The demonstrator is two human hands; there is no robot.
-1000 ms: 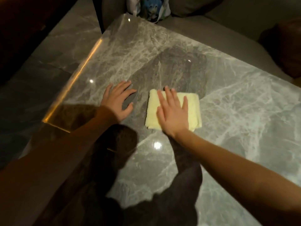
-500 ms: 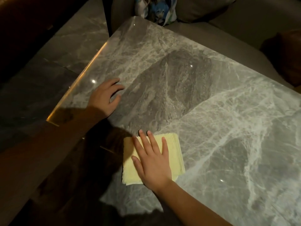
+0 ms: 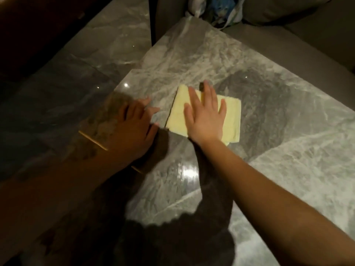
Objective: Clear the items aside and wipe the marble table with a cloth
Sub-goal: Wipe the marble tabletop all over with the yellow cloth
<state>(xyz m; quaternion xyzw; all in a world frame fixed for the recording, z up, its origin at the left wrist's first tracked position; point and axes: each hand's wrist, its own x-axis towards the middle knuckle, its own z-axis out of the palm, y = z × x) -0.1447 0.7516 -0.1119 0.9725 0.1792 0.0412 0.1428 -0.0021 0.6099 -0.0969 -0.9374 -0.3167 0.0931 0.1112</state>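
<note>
Left hand, just left of the cloth: palm down on the marble table, in shadow, fingers straight and slightly spread, its grip open and holding nothing. Cloth: pale yellow, folded into a rectangle, lying flat on the table. Right hand, on top of the cloth: laid flat, fingers extended and apart, pressing the fabric down, its grip not curled round it. Far beyond the cloth, a blurred blue-and-white printed item sits on grey upholstery.
</note>
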